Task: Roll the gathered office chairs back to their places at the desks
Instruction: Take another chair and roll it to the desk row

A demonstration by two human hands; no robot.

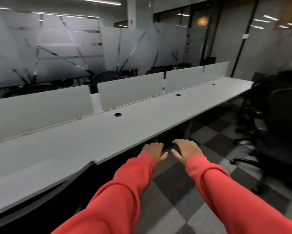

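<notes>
Both hands reach forward with palms down and fingers relaxed, holding nothing. The left hand (154, 152) and the right hand (186, 150) are close together, just beside the front edge of the long white tabletop (108, 132). A group of black chairs (280, 125) stands at the right on the checked carpet (201, 168). Another black chair (45, 200) is against the tabletop at lower left.

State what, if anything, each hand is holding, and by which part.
Nothing is held. The left hand and the right hand hover palms down, fingers relaxed, beside the long white desk.
</notes>
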